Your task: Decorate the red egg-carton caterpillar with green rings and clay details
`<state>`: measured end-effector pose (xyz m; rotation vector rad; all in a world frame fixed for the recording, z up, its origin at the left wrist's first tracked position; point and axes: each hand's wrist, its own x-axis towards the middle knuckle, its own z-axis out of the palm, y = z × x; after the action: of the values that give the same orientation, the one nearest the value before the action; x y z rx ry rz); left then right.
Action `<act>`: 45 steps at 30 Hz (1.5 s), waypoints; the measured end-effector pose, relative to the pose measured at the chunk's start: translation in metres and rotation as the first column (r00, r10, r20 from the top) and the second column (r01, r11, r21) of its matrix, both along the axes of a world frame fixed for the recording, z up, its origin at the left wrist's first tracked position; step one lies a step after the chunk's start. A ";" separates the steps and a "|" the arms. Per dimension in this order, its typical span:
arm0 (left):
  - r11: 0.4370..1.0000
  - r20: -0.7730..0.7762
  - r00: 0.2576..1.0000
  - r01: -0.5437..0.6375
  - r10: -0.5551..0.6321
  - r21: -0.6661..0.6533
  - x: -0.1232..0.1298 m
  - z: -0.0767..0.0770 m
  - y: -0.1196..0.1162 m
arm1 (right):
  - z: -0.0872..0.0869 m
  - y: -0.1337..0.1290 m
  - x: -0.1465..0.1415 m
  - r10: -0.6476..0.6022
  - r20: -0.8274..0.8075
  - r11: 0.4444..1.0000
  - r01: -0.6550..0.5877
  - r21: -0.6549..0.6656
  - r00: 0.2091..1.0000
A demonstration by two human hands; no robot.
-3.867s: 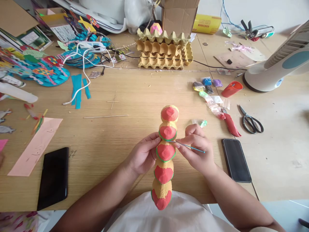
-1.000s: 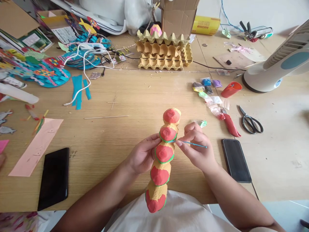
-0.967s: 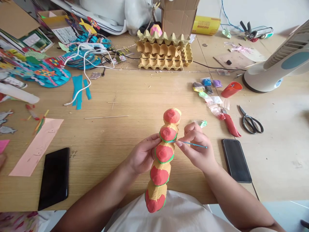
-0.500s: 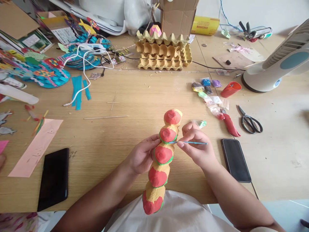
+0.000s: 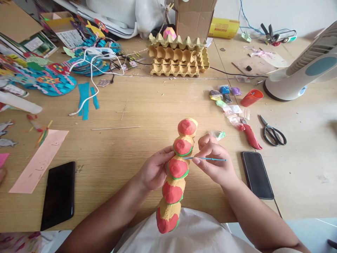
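Note:
A strip of egg carton (image 5: 172, 182) with several cups runs lengthwise in front of me, each cup covered in red clay with green edging along most lower rims. My left hand (image 5: 158, 168) grips its left side near the second and third cups. Between the thumb and fingers of my right hand (image 5: 214, 160) is a thin blue tool (image 5: 210, 159), its tip at the carton between those two cups. A small bag of green clay (image 5: 220, 135) lies just beyond my right hand.
Phones lie left (image 5: 58, 195) and right (image 5: 257, 175). Scissors (image 5: 273, 130), a red cup (image 5: 252, 98) and a fan (image 5: 297, 75) stand or lie rightward. Egg trays (image 5: 175, 68) are stacked behind. Another person's fingers (image 5: 2, 174) show at the left edge.
The blue tool's tip has moved slightly down from the second cup's green rim, and my right hand has shifted a little. The carton's top has tilted slightly left.

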<state>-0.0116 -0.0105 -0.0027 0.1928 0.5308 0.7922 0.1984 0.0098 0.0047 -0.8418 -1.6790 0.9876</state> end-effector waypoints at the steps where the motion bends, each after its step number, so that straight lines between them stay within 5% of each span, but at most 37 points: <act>1: 1.000 0.000 1.000 0.001 -0.001 0.003 0.000 0.000 0.000 | 0.000 0.000 0.000 -0.009 0.011 1.000 0.009 0.002 1.000; 17: 1.000 0.028 1.000 0.007 -0.007 -0.003 -0.001 -0.002 0.000 | 0.000 0.001 -0.001 -0.042 -0.025 0.999 0.042 -0.006 0.999; 23: 0.999 0.002 1.000 0.008 -0.008 0.032 0.000 -0.001 0.000 | 0.000 0.002 0.001 0.036 -0.060 0.998 -0.039 -0.039 0.998; 45: 1.000 0.049 0.999 0.010 -0.010 0.011 0.001 -0.003 0.002 | -0.004 0.003 -0.001 -0.059 -0.053 0.996 0.055 -0.069 0.997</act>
<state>-0.0105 -0.0089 -0.0054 0.1853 0.4794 0.7880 0.1972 0.0128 0.0004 -0.8939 -1.5740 1.0242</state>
